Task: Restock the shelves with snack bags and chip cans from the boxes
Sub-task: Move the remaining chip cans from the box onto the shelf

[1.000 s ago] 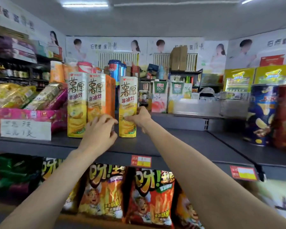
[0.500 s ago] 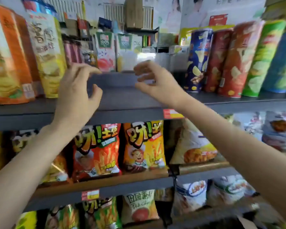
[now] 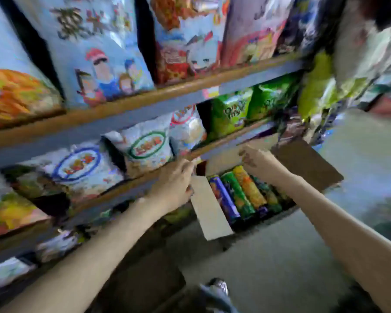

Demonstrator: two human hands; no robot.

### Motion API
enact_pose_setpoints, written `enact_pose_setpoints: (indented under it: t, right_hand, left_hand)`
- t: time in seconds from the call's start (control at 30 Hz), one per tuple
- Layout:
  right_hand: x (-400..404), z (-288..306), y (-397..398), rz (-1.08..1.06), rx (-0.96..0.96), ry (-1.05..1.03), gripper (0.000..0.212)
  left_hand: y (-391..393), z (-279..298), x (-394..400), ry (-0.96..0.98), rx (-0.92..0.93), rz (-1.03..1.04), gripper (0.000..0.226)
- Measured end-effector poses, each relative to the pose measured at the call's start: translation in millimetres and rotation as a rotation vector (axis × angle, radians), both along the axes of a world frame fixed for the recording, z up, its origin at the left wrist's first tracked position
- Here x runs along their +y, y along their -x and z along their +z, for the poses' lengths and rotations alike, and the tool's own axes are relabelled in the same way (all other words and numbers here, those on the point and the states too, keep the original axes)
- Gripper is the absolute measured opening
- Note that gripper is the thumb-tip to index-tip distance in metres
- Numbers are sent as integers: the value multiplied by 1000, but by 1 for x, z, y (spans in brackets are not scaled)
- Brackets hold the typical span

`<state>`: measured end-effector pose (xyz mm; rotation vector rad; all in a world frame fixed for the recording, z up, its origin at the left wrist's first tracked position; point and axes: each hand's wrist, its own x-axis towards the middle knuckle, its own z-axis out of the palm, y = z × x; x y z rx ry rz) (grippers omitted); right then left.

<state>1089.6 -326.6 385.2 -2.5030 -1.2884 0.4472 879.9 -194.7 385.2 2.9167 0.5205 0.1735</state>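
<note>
In the head view, the step in hand looks to be fetching the next chip cans from the open cardboard box (image 3: 303,161) on the floor, at centre right of the frame beneath the lowest shelves. To do it well, each hand should probably come down over a single can, wrap it round the middle rather than at an end, and lift it straight up clear of its neighbours and the box flaps (the cans lie packed tight, so a sideways drag would likely snag). The left hand (image 3: 174,184) sits at centre frame beside the pale near flap (image 3: 210,208), fingers loosely curled and holding nothing that I can make out. The right hand (image 3: 255,161) hangs above the far end of the cans with fingers relaxed and empty; blur hides whether it touches the box wall. The chip cans (image 3: 239,195) lie on their sides in a row, side by side and touching: blue at the left, then green, then orange-yellow, then darker ones. Snack bags (image 3: 145,147) fill the shelves across the upper left.
</note>
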Motion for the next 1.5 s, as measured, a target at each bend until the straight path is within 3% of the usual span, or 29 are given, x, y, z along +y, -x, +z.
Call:
enact_pose_setpoints:
  t: [0.07,0.13,0.33,0.63,0.77,0.97,1.1,1.27,1.33,1.4,1.43,1.5]
  right_hand:
    - [-45,-55,-36,-39,126,152,18]
    - [-68,-97,-69,-107,190,256,22]
    - [-66,-188,-123,-154,263,486,59]
    - [-27,-273,-166,-395,445,557,86]
    - [-28,-301,-168,-420,462,591,88]
    - [-29,-306,-183,-491,579,544,102]
    - [-35,-287,-195,-577,782,391,85]
    - [-52,-239,-186,-515,1082,169,75]
    - [-53,-218,-174,-387,1221,91,73]
    - [-49,-204,-165,-194,1229,110,81]
    - [-46,-203,-166,-129,1208,149,77]
    - [-38,-208,-174,-140,1233,148,45]
  left_hand:
    - [-38,-44,-26,126,281,-2,59]
    - [-72,-73,-36,164,371,-7,58]
    - [-135,-125,-50,265,426,43,52]
    - [-138,-182,-49,466,433,260,47]
    - [-137,-192,-43,495,430,301,44]
    - [-162,-193,-40,529,377,319,40]
    - [-192,-193,-44,655,308,388,37]
    - [-240,-191,-61,1190,175,777,48]
    - [-250,-190,-69,1399,121,853,45]
    - [-250,-191,-73,1551,-2,905,32]
    - [-246,-191,-71,1584,-49,936,29]
    - [-232,-193,-64,1585,-69,966,25]
